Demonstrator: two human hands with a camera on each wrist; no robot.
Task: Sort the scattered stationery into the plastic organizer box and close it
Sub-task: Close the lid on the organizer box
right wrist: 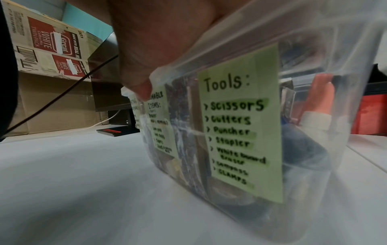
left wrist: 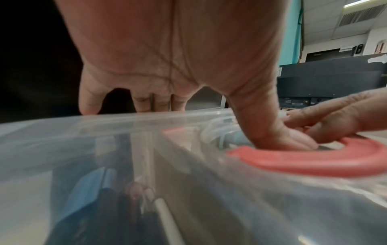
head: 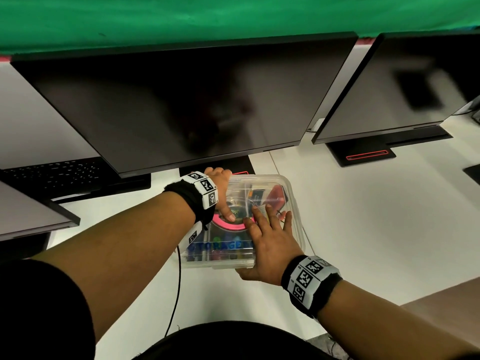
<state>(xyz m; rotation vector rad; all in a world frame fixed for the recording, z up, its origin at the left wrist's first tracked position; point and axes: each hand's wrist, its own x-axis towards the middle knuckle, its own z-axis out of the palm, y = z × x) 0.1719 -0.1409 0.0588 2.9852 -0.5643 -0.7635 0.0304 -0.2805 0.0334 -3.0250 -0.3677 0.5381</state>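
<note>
The clear plastic organizer box [head: 296, 231] sits on the white desk with its lid on, and pens and other stationery show through it. A pink ring [head: 228, 226] lies at the lid's centre. My left hand [head: 221, 189] grips the box's far left edge, fingers curled over it and thumb pressing the lid by the pink ring [left wrist: 314, 163]. My right hand [head: 271, 241] lies flat on the lid with fingers spread, its thumb [right wrist: 142, 84] against the near rim. Green handwritten labels [right wrist: 240, 126] reading "Tools" are stuck on the box wall [right wrist: 318, 174].
Two dark monitors [head: 181, 100] [head: 415, 87] stand close behind the box, one stand base [head: 363, 155] to the right. A black keyboard [head: 59, 172] lies at the left. A thin black cable [head: 177, 294] runs down the desk. A cardboard carton [right wrist: 48, 49] stands to the side.
</note>
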